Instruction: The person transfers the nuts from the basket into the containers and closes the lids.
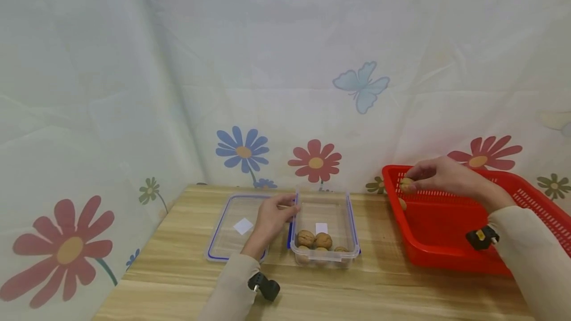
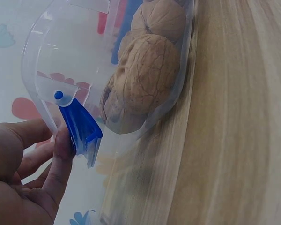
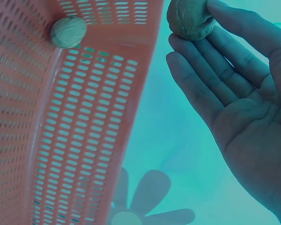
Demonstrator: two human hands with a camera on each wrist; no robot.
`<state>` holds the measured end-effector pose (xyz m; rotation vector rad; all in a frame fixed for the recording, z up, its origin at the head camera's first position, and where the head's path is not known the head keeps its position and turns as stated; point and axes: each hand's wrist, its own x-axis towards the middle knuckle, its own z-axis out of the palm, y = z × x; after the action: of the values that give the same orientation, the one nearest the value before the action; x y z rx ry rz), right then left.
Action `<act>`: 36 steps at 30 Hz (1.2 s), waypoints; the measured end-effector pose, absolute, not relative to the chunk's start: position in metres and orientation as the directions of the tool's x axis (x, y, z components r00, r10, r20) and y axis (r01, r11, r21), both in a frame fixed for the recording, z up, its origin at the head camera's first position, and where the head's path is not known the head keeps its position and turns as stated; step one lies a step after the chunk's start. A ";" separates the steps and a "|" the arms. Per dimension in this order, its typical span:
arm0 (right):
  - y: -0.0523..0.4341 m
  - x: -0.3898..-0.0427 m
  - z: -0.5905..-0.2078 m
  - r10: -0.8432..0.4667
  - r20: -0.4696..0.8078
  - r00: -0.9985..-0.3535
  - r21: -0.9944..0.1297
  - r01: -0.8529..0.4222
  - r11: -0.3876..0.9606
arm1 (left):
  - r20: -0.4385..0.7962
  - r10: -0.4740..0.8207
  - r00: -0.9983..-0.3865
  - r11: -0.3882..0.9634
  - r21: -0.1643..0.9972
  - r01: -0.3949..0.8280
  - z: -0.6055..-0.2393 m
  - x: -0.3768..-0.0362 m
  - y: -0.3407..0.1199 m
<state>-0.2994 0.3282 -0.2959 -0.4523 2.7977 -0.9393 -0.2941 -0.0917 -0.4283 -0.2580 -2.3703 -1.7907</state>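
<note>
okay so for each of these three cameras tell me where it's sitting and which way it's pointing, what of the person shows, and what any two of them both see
Head: worn on the head, looking forward and down at the wooden table; both sleeves, left hand and right hand show.
Left wrist: low beside the clear container, facing its blue latch; left-hand fingers show.
Right wrist: under the right hand, looking along the palm past the red basket; fingertips hold a walnut.
Shared: head and right wrist both show the basket and the held walnut; head and left wrist both show the container's walnuts.
</note>
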 end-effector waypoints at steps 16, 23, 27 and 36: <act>0.298 -0.276 -0.268 -0.352 0.000 -0.936 -0.593 -0.283 0.754 | 0.231 0.043 -0.972 0.284 0.930 0.234 -0.427 -0.296 -0.092; 0.283 -0.268 -0.266 -0.410 0.121 -0.904 -0.538 -0.407 0.738 | 0.225 0.042 -0.973 0.275 0.934 0.228 -0.427 -0.296 -0.092; 0.276 -0.264 -0.269 -0.432 0.179 -0.884 -0.535 -0.456 0.711 | 0.230 0.043 -0.972 0.275 0.933 0.232 -0.428 -0.297 -0.092; 0.263 -0.255 -0.280 -0.455 0.244 -0.857 -0.579 -0.505 0.641 | 0.230 0.045 -0.972 0.275 0.933 0.233 -0.429 -0.296 -0.092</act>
<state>-0.2546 0.2626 -0.2796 -0.8533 2.9133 -1.0646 -0.2955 -0.0924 -0.4286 -0.2625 -2.3780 -1.7824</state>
